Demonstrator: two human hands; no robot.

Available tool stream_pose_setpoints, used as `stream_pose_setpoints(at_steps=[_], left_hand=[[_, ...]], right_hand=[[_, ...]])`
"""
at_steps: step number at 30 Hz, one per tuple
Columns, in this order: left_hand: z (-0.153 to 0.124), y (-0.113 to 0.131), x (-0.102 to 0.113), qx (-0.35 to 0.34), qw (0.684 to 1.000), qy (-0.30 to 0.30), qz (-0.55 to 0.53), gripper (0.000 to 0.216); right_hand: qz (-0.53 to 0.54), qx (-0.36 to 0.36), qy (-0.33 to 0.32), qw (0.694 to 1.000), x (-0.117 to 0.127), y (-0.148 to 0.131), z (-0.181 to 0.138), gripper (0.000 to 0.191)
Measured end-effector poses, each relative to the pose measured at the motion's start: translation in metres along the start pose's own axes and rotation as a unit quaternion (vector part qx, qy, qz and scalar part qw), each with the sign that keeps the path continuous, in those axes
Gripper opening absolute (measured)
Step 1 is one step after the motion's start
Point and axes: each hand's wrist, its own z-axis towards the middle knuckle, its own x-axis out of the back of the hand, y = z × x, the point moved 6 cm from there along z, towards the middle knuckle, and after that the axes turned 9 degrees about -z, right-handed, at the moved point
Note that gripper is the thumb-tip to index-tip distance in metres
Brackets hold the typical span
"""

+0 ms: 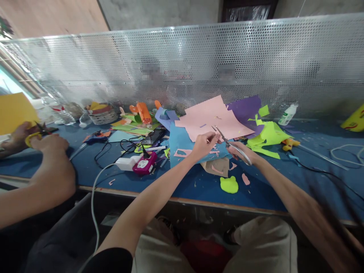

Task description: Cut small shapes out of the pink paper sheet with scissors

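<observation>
My right hand (240, 151) grips a pair of silver scissors (224, 138), blades pointing up and to the left. My left hand (204, 145) is closed in a pinch right at the blades, on a small piece too tiny to name. Both hands hover over a blue sheet (182, 146) and a big pink sheet (212, 117). A lime green cut-out shape (229, 184) lies on the table just below my hands, with small pink scraps (245, 179) beside it.
At the left a co-worker's hands (47, 146) work yellow-handled scissors (32, 136) on yellow paper (14, 112). Purple and lime paper (269, 134), a glue bottle (287, 114), a basket (102, 115), a white charger (126, 163), cables and a perforated metal screen (256, 60) surround the blue table (284, 189).
</observation>
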Motion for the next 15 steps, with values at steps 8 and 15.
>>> stream_pose_setpoints(at_steps=[8,15], left_hand=[[0.002,0.002,0.002,-0.002,1.000,-0.020,-0.010,0.043],[0.006,-0.007,0.012,0.012,0.998,0.036,-0.055,0.053]], right_hand=[[-0.039,-0.002,0.018,0.999,0.000,0.002,0.004,0.056],[-0.017,-0.002,0.049,0.999,0.007,0.016,0.007,0.048]])
